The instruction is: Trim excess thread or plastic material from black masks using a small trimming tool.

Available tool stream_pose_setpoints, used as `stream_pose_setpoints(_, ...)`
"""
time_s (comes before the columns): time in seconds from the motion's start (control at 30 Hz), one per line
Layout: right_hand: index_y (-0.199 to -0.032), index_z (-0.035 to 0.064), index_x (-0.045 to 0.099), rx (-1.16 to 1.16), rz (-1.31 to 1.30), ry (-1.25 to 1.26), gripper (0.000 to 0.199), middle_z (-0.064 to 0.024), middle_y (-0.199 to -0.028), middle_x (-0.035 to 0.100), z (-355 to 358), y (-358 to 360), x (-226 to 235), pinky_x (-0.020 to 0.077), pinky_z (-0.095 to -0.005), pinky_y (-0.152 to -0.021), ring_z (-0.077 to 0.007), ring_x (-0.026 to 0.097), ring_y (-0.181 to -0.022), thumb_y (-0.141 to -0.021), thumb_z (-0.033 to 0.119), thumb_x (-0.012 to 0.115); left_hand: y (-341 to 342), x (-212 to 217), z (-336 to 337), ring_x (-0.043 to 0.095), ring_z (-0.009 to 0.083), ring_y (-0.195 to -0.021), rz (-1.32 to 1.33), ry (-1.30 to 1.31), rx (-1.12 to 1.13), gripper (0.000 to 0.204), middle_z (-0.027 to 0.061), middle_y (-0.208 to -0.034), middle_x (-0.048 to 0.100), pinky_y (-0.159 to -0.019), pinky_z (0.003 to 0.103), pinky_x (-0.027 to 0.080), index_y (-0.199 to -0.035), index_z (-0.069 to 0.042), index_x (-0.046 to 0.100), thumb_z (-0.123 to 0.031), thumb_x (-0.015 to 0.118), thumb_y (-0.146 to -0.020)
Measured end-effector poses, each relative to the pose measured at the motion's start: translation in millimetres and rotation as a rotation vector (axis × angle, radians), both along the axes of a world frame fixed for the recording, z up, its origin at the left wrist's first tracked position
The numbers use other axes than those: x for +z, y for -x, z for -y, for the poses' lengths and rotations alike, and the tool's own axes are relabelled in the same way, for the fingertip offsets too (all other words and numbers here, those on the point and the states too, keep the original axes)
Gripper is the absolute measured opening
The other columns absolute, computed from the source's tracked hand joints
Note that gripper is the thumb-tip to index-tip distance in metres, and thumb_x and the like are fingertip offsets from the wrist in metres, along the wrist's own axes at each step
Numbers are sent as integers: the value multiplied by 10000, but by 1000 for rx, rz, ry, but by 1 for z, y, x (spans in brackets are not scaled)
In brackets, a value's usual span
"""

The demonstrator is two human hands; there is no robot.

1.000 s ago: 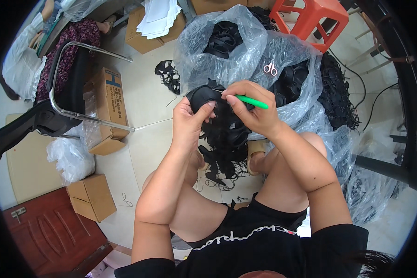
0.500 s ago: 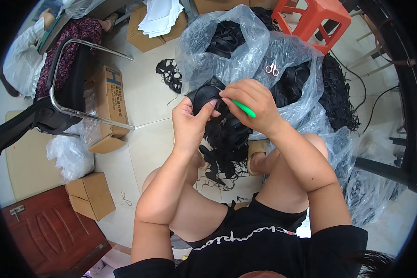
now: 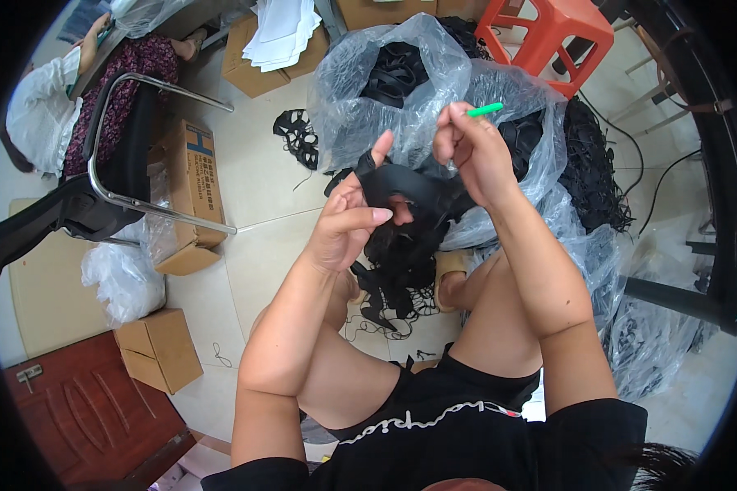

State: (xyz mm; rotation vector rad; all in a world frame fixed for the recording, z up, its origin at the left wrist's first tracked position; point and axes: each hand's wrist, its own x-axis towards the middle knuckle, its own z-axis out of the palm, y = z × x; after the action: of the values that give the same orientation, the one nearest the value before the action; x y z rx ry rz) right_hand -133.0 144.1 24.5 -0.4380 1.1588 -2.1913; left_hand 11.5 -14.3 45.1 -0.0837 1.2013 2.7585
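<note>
My left hand point(image 3: 342, 225) grips a soft black rubber-like piece point(image 3: 411, 182) with an opening through its middle; a fingertip shows through the opening. The thumb and forefinger stand apart at its edge. Up and to the right, my right hand point(image 3: 481, 159) is closed on a slim green-handled tool point(image 3: 485, 109), whose working end I cannot make out. The tool is apart from the piece. Below both hands, a heap of black pieces and stringy black scraps point(image 3: 401, 290) lies on the floor between my feet.
Clear plastic bags point(image 3: 336, 98) of black pieces stand ahead, beside a red stool point(image 3: 577, 49). More black scraps point(image 3: 590, 172) lie to the right. At left are a chair point(image 3: 98, 176), cardboard boxes point(image 3: 160, 348) and a seated person point(image 3: 45, 114).
My right hand has lifted the green-handled tool up and away from the black piece. In my left hand the piece has turned and spread, showing its opening. The small scissors are now hidden.
</note>
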Motion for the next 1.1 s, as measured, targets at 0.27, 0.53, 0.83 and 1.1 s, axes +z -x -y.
stream_pose_setpoints(0.27,-850,73,506,-10,-240,-29,201,-12,-839,627,8,-28,10,469,-227,-763,-82,583,-828,-820,24,699,1,-24,-4,492,227,-1202,66,-440,134,422,118,-1316,521,-980,394,394,-1306,-91,481,-347,454,-972)
stream_pose_setpoints(0.53,-875,82,517,-16,-4,32,165,-57,-889,654,3,-16,8,483,-249,-804,-131,629,-883,-844,19,666,7,-13,-3,523,248,-1187,191,-459,299,399,131,-1303,535,-994,439,418,-1310,-112,464,-348,400,-994)
stream_pose_setpoints(0.83,-904,58,535,-82,-130,-99,148,-90,-940,668,3,-15,9,489,-270,-812,-152,641,-889,-854,78,673,0,-1,-8,571,270,-1127,96,-244,153,532,148,-1241,576,-967,397,449,-1417,-60,314,-395,348,-1004)
stream_pose_setpoints(1.1,-890,11,660,-850,-811,-971,373,-195,-810,663,-50,102,-57,481,-420,-702,-356,629,-746,-936,313,447,-4,11,-14,616,206,-1015,32,152,194,513,164,-1143,615,-917,332,476,-1410,-19,313,-215,490,-970)
